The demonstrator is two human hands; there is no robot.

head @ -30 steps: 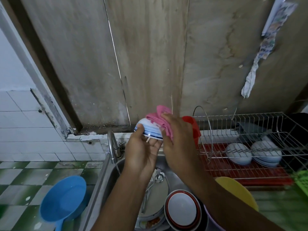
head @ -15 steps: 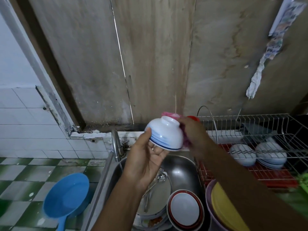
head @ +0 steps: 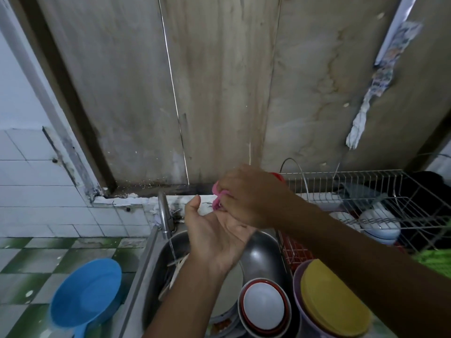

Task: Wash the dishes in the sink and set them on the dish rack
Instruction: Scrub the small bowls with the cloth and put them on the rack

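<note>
The right hand (head: 249,198) clutched the pink cloth (head: 216,203); the left hand (head: 214,237) lay palm-up, fingers loosely spread, seemingly empty. The red-rimmed bowl (head: 264,306) sat in the sink (head: 261,257) directly below (nearer the left).

The rounded stainless-steel sink (head: 261,252) gleams smooth at six o'clock. Above it at twelve, the crumpled pink cloth (head: 216,200) looks soft and matt.

A plain home kitchen: steel sink (head: 261,254) with tap (head: 164,215), wire dish rack (head: 366,181) holding bowls (head: 379,222), tiled wall (head: 36,203).
</note>
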